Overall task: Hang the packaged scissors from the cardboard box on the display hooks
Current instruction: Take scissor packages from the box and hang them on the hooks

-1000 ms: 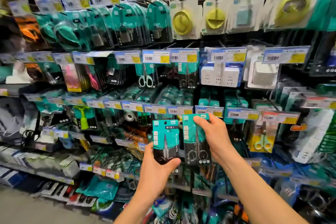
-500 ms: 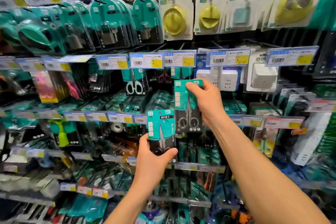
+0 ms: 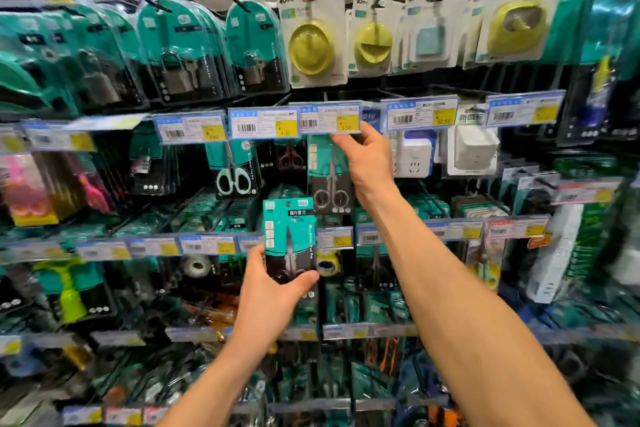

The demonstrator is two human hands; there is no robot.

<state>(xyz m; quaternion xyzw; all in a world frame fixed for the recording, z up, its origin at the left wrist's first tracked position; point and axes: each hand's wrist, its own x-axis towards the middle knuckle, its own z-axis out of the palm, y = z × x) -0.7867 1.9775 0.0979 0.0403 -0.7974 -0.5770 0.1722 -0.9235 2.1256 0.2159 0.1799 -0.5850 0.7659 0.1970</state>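
Display rack (image 3: 408,91) carries hanging padlock packs (image 3: 180,52), scissors packs (image 3: 233,166) (teal-carded).

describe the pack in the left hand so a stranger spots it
Mid display wall, below right of the white-handled scissors, the left hand grips a teal-and-black scissors pack by its bottom. Unlike hung neighbours, it stands in front of the price tags.

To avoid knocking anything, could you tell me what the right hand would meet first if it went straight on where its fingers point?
Most likely the price tag just above its fingertips; the right hand, pinching a scissors pack, points up at it, though depth is unclear.
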